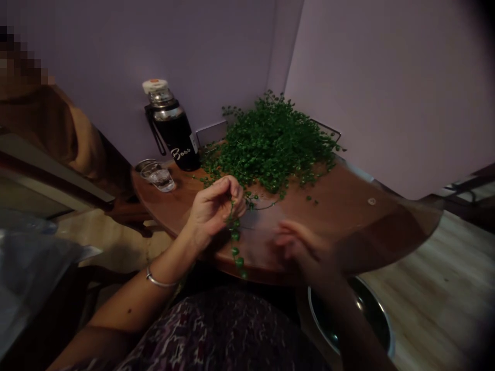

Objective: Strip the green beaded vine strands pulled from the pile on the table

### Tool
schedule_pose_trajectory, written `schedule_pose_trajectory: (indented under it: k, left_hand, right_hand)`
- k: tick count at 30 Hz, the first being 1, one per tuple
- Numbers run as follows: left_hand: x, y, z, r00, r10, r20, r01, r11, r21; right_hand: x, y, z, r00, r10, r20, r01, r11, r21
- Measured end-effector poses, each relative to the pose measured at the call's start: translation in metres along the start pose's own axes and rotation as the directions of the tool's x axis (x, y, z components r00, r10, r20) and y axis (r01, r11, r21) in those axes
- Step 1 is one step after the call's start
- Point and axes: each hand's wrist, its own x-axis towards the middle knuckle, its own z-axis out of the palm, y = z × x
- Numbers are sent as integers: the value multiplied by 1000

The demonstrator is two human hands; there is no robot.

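My left hand [214,211] pinches a trailing stem of small round green leaves [235,242] between its fingers, and the stem hangs down past the table's front edge. Behind it lies a dense heap of the same trailing plant [270,144] on the round wooden table [328,206]. A thin bare stem curves out from the heap towards my left hand. My right hand [297,247] is blurred by motion above the table's front edge. Its fingers look apart, with nothing visible in them. A few loose leaves [311,199] lie on the tabletop.
A black and steel vacuum flask [172,129] and a glass of water [161,179] stand at the table's back left. A steel basin [350,314] sits on the wooden floor below my right arm. Crumpled clear plastic [27,268] lies at the lower left.
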Motion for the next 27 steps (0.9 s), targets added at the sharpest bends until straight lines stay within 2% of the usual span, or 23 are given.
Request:
schedule_pose_trajectory:
  k: [3,6,10,12,15,17,21,25,27]
  left_hand:
    - [-2,-6,10,998,51,-38,-50,999,13]
    - [-7,-7,10,996,67,-63,-63,996,60]
    - [-11,-1,-3,999,33,-41,-26,987,159]
    - [-12,2,-12,998,-55,-3,54,978,201]
    - [-14,0,-22,974,-215,76,193,954,228]
    - [-15,-3,-26,963,-254,93,227,944,239]
    - [-14,-8,-31,976,-219,-12,214,936,279]
    - [-14,-9,-35,975,-185,-121,215,920,328]
    - [-15,-8,-36,975,-174,-141,211,923,322]
  right_hand:
    - [24,-8,51,981,53,185,-67,995,71]
    - [35,-9,78,980,84,181,-115,979,170]
    - [41,-1,79,965,161,205,-225,911,347]
    - [43,2,74,956,195,220,-272,870,410]
    - [45,2,70,958,198,209,-275,842,463]
    - [46,1,70,963,180,199,-255,841,476]
    - [46,2,76,972,186,141,-230,874,429]
    - [47,7,82,994,108,9,-107,956,272]
    - [47,7,81,996,91,-6,-87,963,254]
